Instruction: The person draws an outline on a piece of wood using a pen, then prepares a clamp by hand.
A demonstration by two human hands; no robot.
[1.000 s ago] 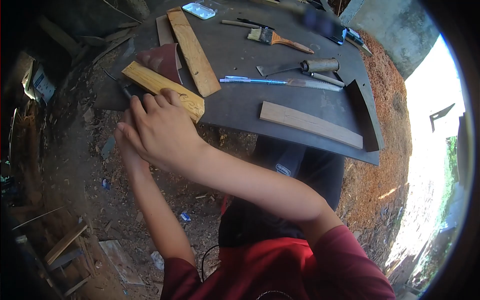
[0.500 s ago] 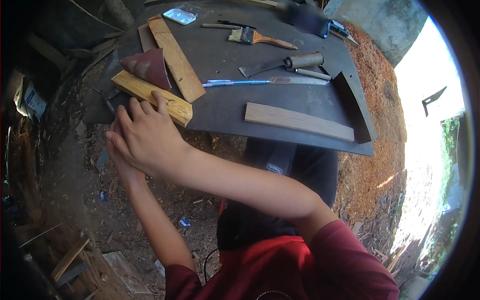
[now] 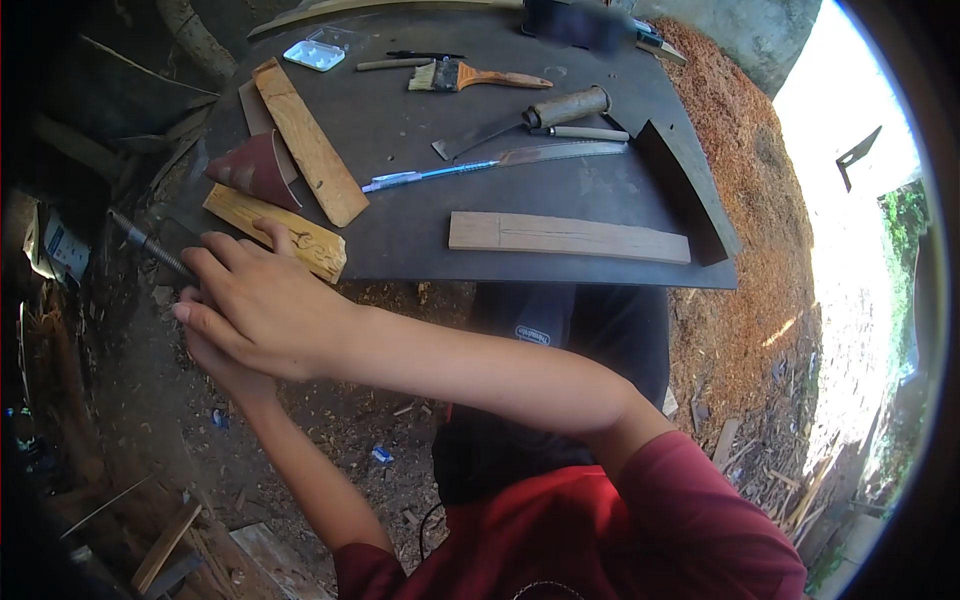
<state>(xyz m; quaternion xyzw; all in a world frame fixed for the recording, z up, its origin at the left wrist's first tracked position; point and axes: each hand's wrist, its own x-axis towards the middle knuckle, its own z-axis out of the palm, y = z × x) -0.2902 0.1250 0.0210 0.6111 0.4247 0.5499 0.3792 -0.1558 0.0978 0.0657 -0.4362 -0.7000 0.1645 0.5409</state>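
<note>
At the table's left front edge, my right hand [image 3: 265, 305] lies over my left hand [image 3: 225, 365], hiding most of it. A threaded metal rod [image 3: 155, 250] runs into the gap between my right thumb and fingers, which curl round its end. The left fingers are hidden beneath. My right little finger rests against a yellowish wood block [image 3: 300, 240] with dark markings on its end. A curled piece of dark red sandpaper [image 3: 250, 170] sits on that block. Beside it lies a longer wooden board [image 3: 315, 150], slanting across the tabletop.
The dark table [image 3: 400, 240] carries a paintbrush [image 3: 480, 78], a blue pen [image 3: 395, 180], a hacksaw blade [image 3: 560, 152], a knife with a thick handle [image 3: 570, 107], a pale wood strip [image 3: 570, 237] and a white plastic tray [image 3: 315, 55]. Sawdust [image 3: 740, 190] is heaped at the right.
The view has shifted, so the table's things appear further left. More of the threaded rod shows left of my hands. My right hand stays over my left.
</note>
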